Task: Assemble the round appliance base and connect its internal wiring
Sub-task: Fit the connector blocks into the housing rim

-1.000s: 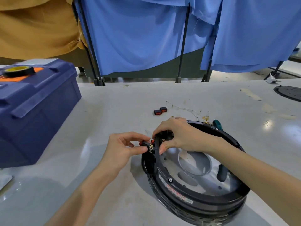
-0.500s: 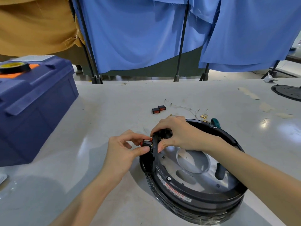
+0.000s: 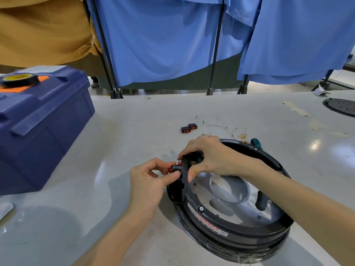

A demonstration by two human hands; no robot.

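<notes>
The round black appliance base [image 3: 236,225] lies on the table at the lower right, with a silver metal plate [image 3: 228,191] inside it. My left hand [image 3: 151,181] pinches a small black and red rocker switch [image 3: 175,167] against the outer side of the base's left rim. My right hand [image 3: 211,156] curls over the top of that rim and grips it, thumb inside and fingers outside. Two more black and red switches [image 3: 189,128] sit on the table beyond the base. Thin pale wires with brass terminals [image 3: 230,130] lie behind the base.
A large blue toolbox [image 3: 38,127] with a roll of black tape [image 3: 18,79] on its lid fills the left. A green-handled tool [image 3: 256,143] pokes out behind the base. A dark round disc [image 3: 341,106] lies far right. Blue curtains on black stands hang past the table's back edge.
My left hand has turned the switch, so its red face shows now instead of its terminals, and has brought it up against the rim. My right hand stays on the rim.
</notes>
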